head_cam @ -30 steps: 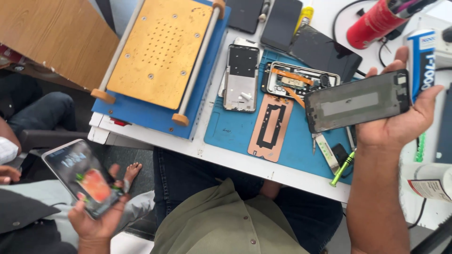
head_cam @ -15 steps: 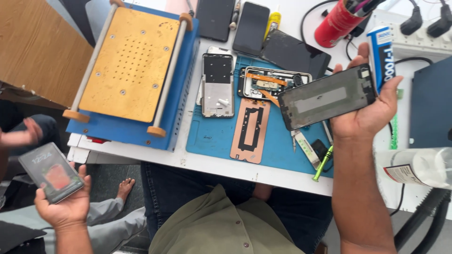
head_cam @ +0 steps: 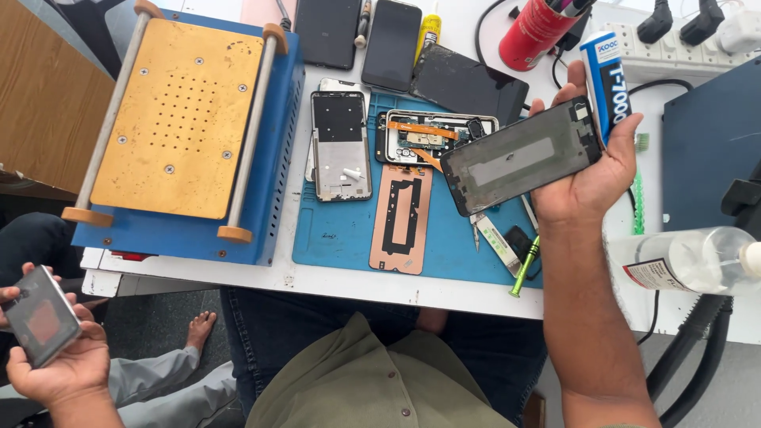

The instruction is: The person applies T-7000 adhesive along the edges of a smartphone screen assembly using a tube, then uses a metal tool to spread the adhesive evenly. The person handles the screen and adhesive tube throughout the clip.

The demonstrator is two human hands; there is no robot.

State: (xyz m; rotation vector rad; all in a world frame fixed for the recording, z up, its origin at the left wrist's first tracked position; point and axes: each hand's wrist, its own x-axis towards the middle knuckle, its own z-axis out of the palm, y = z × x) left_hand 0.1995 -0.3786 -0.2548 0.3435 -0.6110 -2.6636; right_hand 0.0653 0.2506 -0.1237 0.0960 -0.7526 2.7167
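My right hand (head_cam: 590,186) grips a dark phone display panel (head_cam: 519,154) by its right end and holds it tilted, back side up, over the blue work mat (head_cam: 341,238). A white and blue glue tube (head_cam: 606,79) stands just behind my fingers. My left hand (head_cam: 59,368) is low at the bottom left, below the table edge, and holds a dark phone (head_cam: 40,317) with a reddish screen. Another person's fingers (head_cam: 12,293) touch that phone's far edge.
On the mat lie a bare phone frame (head_cam: 341,147), an opened phone body (head_cam: 432,135), a copper-coloured backing sheet (head_cam: 400,218) and a green-handled tool (head_cam: 525,265). A blue machine with an orange plate (head_cam: 178,119) stands at the left. Also here are a red can (head_cam: 539,32), a clear bottle (head_cam: 690,257) and two dark phones (head_cam: 392,43).
My left hand has carried the phone down and to the left, where another person's hand has reached it. My right hand still holds the display panel over the mat.
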